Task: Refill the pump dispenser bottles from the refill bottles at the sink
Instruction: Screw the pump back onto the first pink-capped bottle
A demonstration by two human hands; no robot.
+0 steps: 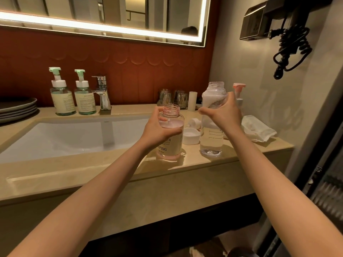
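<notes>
Left hand (159, 129) has its grip around 1 open pink dispenser bottle (171, 138), upright, mouth up. Right hand (225, 113) has its grip around 1 taller clear refill bottle (211, 138), also upright on the desk (194, 164). 2 green pump bottles (64, 97) stand behind the sink (55, 138).

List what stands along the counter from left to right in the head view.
Stacked plates → two green pump bottles → tap → short open bottle → white cap → tall open bottle → crumpled tissue.

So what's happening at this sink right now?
A person is mid-refill. The left hand grips an uncapped pump bottle with pinkish liquid, standing on the counter beside the sink. The right hand holds a taller open refill bottle, upright, not yet pouring. A white cap lies between them; two green pump bottles stand by the faucet.
</notes>
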